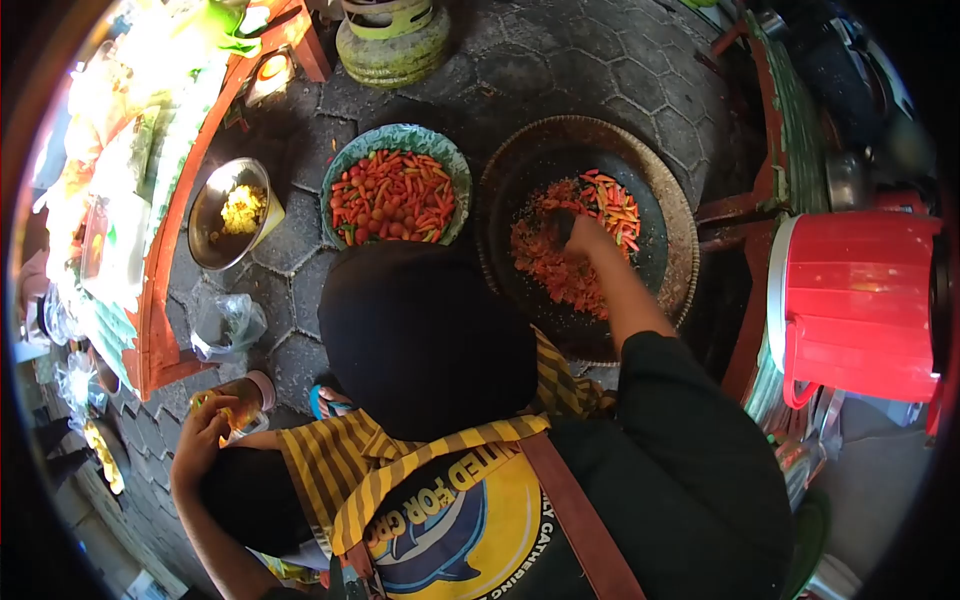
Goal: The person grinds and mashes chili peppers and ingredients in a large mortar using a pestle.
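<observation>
Filling the foreground, a dark shirt (pixel 690 500) with a yellow print and a brown strap (pixel 585 520) lies below a striped yellow cloth (pixel 360 485). Just ahead, a rounded black form (pixel 425 340) stands in the way, reaching up to the lower edge of the chilli basin; what it belongs to cannot be told. The left hand (pixel 203 428) hangs at the left beside a yellowish container (pixel 245 400); whether it grips or merely rests there cannot be told. A sandalled foot (pixel 335 402) shows only in part.

Beyond, the right hand (pixel 583 238) is closed over what looks like a dark pestle (pixel 560 228), its fingers partly hidden, amid the crushed chillies (pixel 545 265). These lie in a wide dark bowl (pixel 652 255) with a pale, ridged rim, against a heap of whole chillies (pixel 615 205). Left of it stands the green basin (pixel 400 133) full of red chillies (pixel 400 185), then a metal bowl (pixel 205 235) with yellow pieces (pixel 243 210). A clear bag (pixel 230 325) sits on the paving (pixel 510 70) near the orange-edged worktop (pixel 170 285), whose load is washed out by glare. At the right, a red container (pixel 860 300) stands beside crowded, shadowed utensils. Farthest off, a greenish gas cylinder (pixel 392 45) is cut by the top edge.
</observation>
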Motion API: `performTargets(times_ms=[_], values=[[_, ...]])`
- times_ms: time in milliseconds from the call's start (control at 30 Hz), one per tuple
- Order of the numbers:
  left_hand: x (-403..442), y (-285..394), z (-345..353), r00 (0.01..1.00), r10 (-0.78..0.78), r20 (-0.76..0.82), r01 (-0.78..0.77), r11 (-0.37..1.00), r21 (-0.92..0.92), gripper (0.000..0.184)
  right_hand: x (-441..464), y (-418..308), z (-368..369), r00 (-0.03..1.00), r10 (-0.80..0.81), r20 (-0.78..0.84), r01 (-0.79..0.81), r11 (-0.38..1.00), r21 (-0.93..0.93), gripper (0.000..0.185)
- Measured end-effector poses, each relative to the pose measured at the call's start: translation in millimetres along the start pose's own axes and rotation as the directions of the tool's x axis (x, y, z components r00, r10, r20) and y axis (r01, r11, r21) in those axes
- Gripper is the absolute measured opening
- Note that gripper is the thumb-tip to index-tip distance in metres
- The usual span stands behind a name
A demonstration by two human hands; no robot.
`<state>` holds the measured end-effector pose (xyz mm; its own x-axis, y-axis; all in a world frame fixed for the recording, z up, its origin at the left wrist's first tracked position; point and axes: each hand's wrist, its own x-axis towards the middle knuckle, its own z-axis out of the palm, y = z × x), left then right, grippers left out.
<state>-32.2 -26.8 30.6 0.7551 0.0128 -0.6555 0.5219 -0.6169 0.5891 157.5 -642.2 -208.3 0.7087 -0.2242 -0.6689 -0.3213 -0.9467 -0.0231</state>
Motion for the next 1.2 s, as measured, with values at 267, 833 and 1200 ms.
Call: performTargets(times_ms=[267,833,1200], values=[[-2,-4,-2,0.999,-0.045,0.003,0.045,0.998,-0.038,0.026,-43,-4,-1,0.984,-0.031,-0.175,0.030,1.000,-0.007,0.044],[-3,0,1,1.000,-0.011,-0.014,0.011,1.000,0.004,0.025,-17,37,0,0.969,0.066,0.237,-0.236,0.529,0.815,0.064],[0,7,1,0.998,-0.061,0.020,0.061,0.998,-0.021,0.026,-30,-14,5,0.958,0.002,-0.287,-0.006,1.000,-0.012,0.043]])
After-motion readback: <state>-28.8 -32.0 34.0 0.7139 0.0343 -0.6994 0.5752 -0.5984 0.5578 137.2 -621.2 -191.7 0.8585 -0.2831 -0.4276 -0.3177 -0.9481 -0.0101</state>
